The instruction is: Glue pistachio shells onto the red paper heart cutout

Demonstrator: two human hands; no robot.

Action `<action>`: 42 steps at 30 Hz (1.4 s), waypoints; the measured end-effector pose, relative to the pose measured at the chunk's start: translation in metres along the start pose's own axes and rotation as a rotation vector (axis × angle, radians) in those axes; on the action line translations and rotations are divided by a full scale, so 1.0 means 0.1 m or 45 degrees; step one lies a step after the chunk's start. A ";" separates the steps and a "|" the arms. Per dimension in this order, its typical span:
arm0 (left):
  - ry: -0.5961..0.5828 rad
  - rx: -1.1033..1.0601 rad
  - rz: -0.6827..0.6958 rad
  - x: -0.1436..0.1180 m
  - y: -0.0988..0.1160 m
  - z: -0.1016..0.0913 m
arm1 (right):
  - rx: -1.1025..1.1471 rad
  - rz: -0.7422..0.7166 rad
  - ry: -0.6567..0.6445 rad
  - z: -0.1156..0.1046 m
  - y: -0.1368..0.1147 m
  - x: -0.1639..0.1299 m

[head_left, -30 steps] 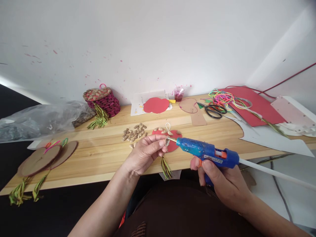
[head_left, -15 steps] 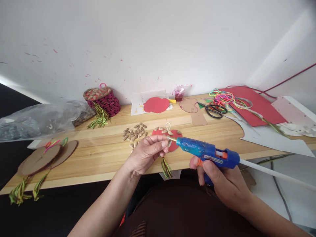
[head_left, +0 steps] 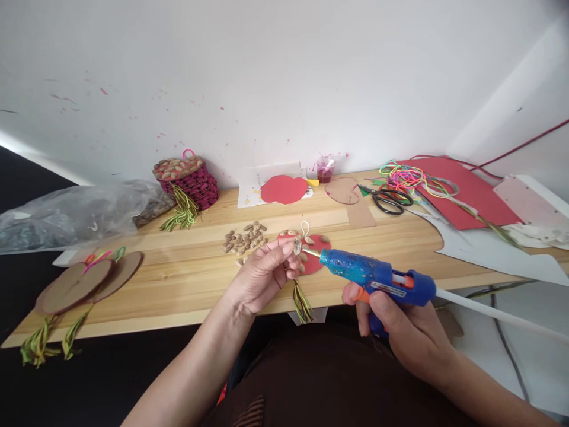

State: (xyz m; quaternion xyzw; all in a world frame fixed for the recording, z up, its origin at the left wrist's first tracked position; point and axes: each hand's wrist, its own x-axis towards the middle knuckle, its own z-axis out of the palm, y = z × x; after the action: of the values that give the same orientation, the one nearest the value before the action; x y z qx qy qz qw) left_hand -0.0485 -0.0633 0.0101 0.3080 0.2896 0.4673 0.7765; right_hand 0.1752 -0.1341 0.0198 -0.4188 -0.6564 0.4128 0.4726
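Between thumb and fingertips, my left hand [head_left: 269, 270] pinches a small nut shell [head_left: 297, 244], pistachio-like with its hollow side showing. My right hand [head_left: 400, 323] is wrapped round the handle of a blue hot glue gun [head_left: 360, 270], fingers at its orange trigger. The gun's metal nozzle points left, its tip close to the shell; whether they touch I cannot tell. Beneath lies a red round card [head_left: 317, 267] with several shells along its edge, a white loop on top and a green-brown tassel [head_left: 302, 302] below, partly hidden by my left hand. Loose shells [head_left: 244, 238] lie left of it.
Black-handled scissors [head_left: 391, 200], tangled bright cords [head_left: 406, 178] and red card sheets [head_left: 480, 198] lie at the right. A cup of dark red liquid [head_left: 325, 171] stands by the wall. Leftward are a shell-topped purple basket [head_left: 195, 187], a plastic bag [head_left: 89, 213] and tasselled cardboard rounds [head_left: 75, 287].
The shell in my left hand has moved slightly left from the nozzle and turned to show its hollow. The glue gun has shifted a little right and down. Both grips stay the same.
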 end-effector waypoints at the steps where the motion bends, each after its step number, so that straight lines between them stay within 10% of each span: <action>1: 0.000 -0.017 0.006 0.00 0.00 0.00 | -0.009 0.002 -0.006 0.00 0.01 0.00; 42: 0.072 0.022 -0.002 0.04 -0.01 0.03 | -0.114 0.095 -0.075 -0.05 0.22 -0.07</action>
State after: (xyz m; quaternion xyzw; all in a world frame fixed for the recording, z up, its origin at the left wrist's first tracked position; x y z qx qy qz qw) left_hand -0.0443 -0.0607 0.0103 0.3012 0.3157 0.4726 0.7656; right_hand 0.1848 -0.1333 -0.0014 -0.4512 -0.6719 0.4125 0.4181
